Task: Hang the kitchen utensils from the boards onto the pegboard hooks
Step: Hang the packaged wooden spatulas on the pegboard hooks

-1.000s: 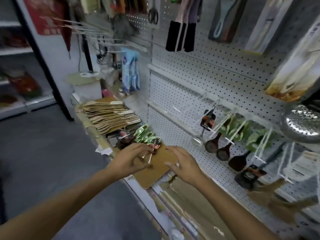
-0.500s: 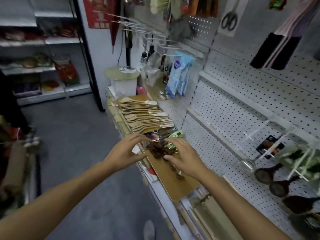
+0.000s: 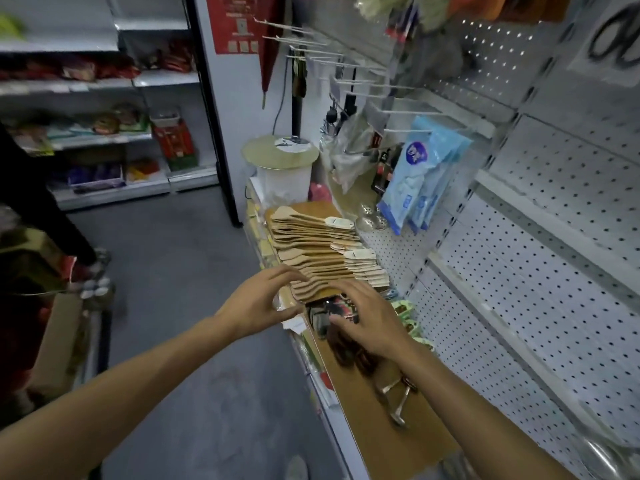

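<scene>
A tall stack of pale wooden spatulas (image 3: 322, 251) lies on a wooden board (image 3: 301, 207) on the shelf. In front of it a second wooden board (image 3: 398, 441) carries dark brown spoons (image 3: 346, 351) and a metal utensil (image 3: 398, 400). My left hand (image 3: 266, 301) reaches with spread fingers to the near left edge of the spatula stack. My right hand (image 3: 367, 317) hovers with loosely bent fingers over the dark utensils, fingertips at the stack's near edge. The white pegboard (image 3: 554, 271) rises to the right, with bare hooks (image 3: 346, 64) higher up.
Green packaged items (image 3: 405, 315) lie beside my right hand. Blue packets (image 3: 415, 174) hang above metal strainers (image 3: 370, 220). A white bucket with a lid (image 3: 282, 168) stands behind the spatulas. A person (image 3: 34, 209) and a cardboard box (image 3: 55, 327) occupy the aisle on the left.
The view has swung left, away from the hung ladles. Both hands have moved forward along the shelf from the near board to the near edge of the spatula stack.
</scene>
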Demonstrator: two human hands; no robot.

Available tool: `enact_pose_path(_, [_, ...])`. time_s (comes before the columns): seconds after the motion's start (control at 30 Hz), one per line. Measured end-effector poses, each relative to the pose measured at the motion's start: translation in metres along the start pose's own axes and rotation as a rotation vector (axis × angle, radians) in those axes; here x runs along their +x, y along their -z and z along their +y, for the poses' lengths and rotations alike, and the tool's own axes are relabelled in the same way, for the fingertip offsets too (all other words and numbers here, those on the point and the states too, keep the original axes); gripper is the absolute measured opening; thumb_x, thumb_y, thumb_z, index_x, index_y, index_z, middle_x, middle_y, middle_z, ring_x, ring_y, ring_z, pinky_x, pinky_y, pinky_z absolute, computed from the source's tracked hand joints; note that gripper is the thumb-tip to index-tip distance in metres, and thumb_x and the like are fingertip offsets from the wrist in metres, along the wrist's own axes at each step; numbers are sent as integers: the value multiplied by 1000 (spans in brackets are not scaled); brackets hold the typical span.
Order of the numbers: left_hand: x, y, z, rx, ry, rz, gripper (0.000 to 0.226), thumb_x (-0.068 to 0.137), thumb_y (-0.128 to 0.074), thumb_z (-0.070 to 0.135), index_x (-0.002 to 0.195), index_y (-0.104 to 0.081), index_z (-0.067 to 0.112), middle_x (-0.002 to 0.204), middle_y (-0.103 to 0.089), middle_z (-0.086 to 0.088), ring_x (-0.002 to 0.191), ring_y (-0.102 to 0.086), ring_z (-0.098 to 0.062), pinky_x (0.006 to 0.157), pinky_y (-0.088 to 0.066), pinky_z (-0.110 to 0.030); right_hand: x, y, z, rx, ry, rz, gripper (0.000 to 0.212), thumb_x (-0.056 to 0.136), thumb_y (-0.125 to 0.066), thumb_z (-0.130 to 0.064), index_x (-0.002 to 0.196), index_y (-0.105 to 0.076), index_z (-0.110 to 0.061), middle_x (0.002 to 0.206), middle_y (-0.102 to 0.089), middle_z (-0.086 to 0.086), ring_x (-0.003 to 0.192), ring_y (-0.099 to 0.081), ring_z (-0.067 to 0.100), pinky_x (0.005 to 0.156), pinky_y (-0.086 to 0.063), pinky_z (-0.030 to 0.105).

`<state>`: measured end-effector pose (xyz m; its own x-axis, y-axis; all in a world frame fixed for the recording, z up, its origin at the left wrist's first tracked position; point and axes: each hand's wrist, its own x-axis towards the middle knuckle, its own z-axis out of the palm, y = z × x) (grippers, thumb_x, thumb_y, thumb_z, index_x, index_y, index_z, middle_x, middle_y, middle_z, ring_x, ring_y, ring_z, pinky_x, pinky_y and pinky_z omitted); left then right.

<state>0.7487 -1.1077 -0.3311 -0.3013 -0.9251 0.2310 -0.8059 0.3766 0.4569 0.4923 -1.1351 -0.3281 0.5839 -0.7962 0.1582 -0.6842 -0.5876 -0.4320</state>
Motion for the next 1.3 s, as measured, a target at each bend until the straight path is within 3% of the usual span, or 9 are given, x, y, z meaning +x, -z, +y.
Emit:
enact_pose_path(0.4, [98, -18, -82, -24, -12, -113, 51, 87, -68, 50, 133, -54, 31, 134, -55, 13, 123, -51, -5, 101, -47, -26, 94, -25, 61, 41, -68, -51, 59, 89, -60, -49, 141, -43, -27, 142, -48, -8, 131, -39, 8, 108, -35, 29])
enact_pose_path(0.53, [137, -29, -115, -56, -89, -182, 51, 87, -68, 50, 132, -56, 29, 133, -56, 11, 121, -51, -6, 99, -45, -24, 117, -39, 76, 32, -170, -29, 57, 89, -60, -48, 141, -44, -28, 142, -47, -9, 130, -39, 7, 103, -29, 20])
enact_pose_path(0.6, [160, -36, -136, -60, -125, -225, 51, 88, -67, 52, 132, -55, 30, 133, -56, 11, 121, -52, -7, 98, -45, -25, 132, -47, 82, 37, -238, -20, 57, 90, -60, -48, 141, -43, -29, 143, -46, -10, 131, -39, 7, 101, -28, 20])
enact_pose_path(0.73, [202, -48, -181, -108, -177, -307, 51, 87, -68, 52, 132, -54, 33, 132, -56, 14, 120, -53, -7, 97, -49, -30, 167, -69, 88, 50, -386, 2, 58, 90, -57, -53, 142, -41, -31, 146, -45, -9, 133, -40, 10, 110, -35, 34])
enact_pose_path(0.83, [228, -59, -218, -133, -220, -354, 51, 87, -70, 49, 133, -56, 30, 132, -58, 10, 119, -53, -9, 95, -45, -24, 195, -92, 92, 101, -542, 35, 57, 90, -60, -49, 141, -43, -30, 145, -48, -5, 133, -43, 13, 112, -36, 37])
enact_pose_path(0.97, [259, -88, -272, -139, -248, -480, 52, 88, -68, 49, 134, -54, 30, 135, -56, 7, 124, -53, -16, 100, -46, -32, 226, -129, 105, 137, -724, 62, 53, 91, -64, -42, 138, -47, -26, 141, -52, -1, 128, -49, 18, 107, -39, 33])
enact_pose_path(1.07, [277, -121, -304, -134, -239, -534, 50, 88, -69, 42, 134, -55, 29, 137, -56, 5, 124, -53, -17, 96, -42, -27, 245, -160, 124, 174, -844, 54, 49, 90, -66, -34, 134, -50, -20, 135, -56, 3, 119, -56, 21, 99, -45, 33])
enact_pose_path(1.2, [293, -183, -329, -160, -226, -609, 50, 92, -66, 33, 139, -52, 24, 139, -53, 1, 122, -55, -21, 94, -46, -31, 267, -212, 163, 257, -1042, 41, 46, 87, -70, -26, 129, -55, -14, 119, -65, 8, 103, -65, 23, 87, -52, 35])
enact_pose_path(1.3, [300, -240, -340, -148, -268, -682, 49, 94, -62, 23, 141, -50, 20, 141, -52, -2, 120, -56, -23, 95, -44, -30, 278, -253, 202, 359, -1194, 56, 33, 88, -67, -19, 119, -59, -9, 105, -66, 9, 100, -64, 25, 80, -47, 31])
